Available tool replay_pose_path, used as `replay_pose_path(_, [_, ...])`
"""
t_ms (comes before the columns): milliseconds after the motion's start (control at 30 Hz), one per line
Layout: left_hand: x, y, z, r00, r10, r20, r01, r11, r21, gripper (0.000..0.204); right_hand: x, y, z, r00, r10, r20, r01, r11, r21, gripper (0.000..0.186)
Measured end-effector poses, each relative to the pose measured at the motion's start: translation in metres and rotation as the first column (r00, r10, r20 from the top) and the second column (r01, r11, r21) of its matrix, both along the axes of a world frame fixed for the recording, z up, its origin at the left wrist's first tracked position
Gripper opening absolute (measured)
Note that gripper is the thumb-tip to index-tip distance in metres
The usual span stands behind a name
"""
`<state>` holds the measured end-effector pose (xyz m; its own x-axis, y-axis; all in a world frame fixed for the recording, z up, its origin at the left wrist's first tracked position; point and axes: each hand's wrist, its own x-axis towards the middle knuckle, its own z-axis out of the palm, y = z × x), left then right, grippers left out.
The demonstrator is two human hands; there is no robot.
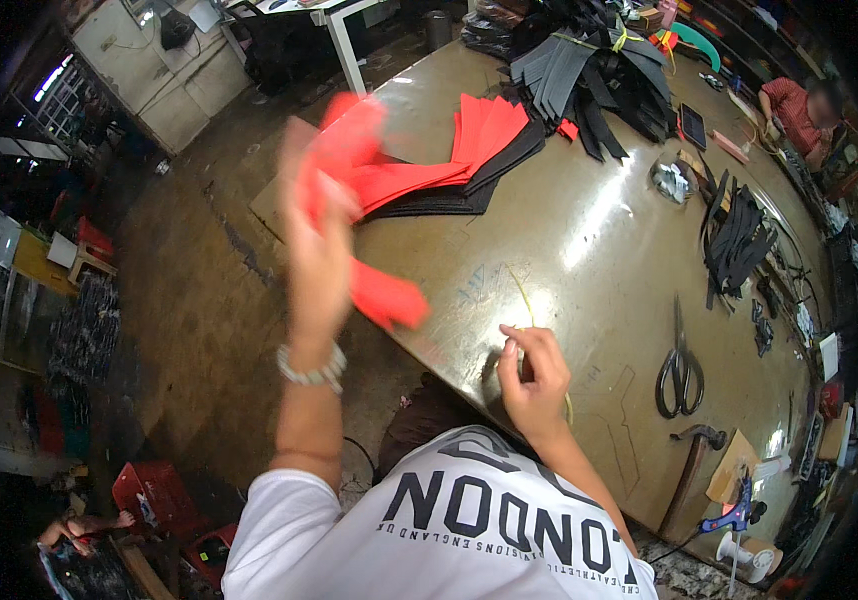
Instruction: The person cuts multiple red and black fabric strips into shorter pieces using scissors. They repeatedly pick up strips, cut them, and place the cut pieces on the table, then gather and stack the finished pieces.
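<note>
My left hand (321, 230), smeared by motion, is raised at the table's left edge and closed on a bundle of red strips (386, 297). One end of the bundle hangs below the fingers; the other end blurs above them. Behind it, more red strips (489, 135) lie fanned out over black strips (459, 203). Close to the front edge, my right hand (534, 385) is closed in a pinch over the tabletop. A thin yellow string (522, 292) runs from its fingertips, and more of it shows beside the wrist.
Grey and black strips (589, 75) are heaped at the far end of the table (589, 320). Black scissors (680, 375), a hammer (697, 450), a glue gun (739, 510) and a thread spool (749, 555) lie on the right. A person in red (797, 115) sits at the far right.
</note>
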<state>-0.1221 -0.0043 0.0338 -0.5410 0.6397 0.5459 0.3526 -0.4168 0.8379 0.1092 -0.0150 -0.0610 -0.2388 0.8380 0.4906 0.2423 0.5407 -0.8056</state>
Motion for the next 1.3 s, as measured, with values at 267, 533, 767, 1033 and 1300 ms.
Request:
replay_pose_path(267, [-0.064,0.121,0.042,0.485,0.062,-0.872,-0.289,0.953,-0.093,0.028,-0.003,-0.001,-0.001,1.0,0.013,0.015,-0.009,0.962,-0.273,0.016])
replay_pose_path(533, [-0.048,0.147,-0.1,0.27,-0.338,-0.902,-0.162,0.907,-0.388,0.078,-0.001,-0.003,0.0,0.995,0.055,0.084,-0.031,0.963,-0.269,0.016])
replay_pose_path(767, [0.029,0.1,-0.09,0.324,-0.397,-0.859,-0.391,0.771,-0.503,0.076,-0.005,-0.008,0.002,0.991,0.11,0.074,-0.09,0.969,-0.228,0.015])
replay_pose_path(1033, [0.001,0.112,-0.013,0.535,-0.739,-0.41,-0.098,0.428,-0.899,0.073,0.008,-0.002,0.012,1.0,-0.002,-0.028,-0.004,0.983,-0.183,0.015])
replay_pose_path(1300, [-0.012,0.144,-0.046,-0.151,-0.672,-0.725,-0.122,0.741,-0.661,0.129,0.013,0.001,0.019,0.995,-0.078,-0.054,0.069,0.985,-0.16,0.016])
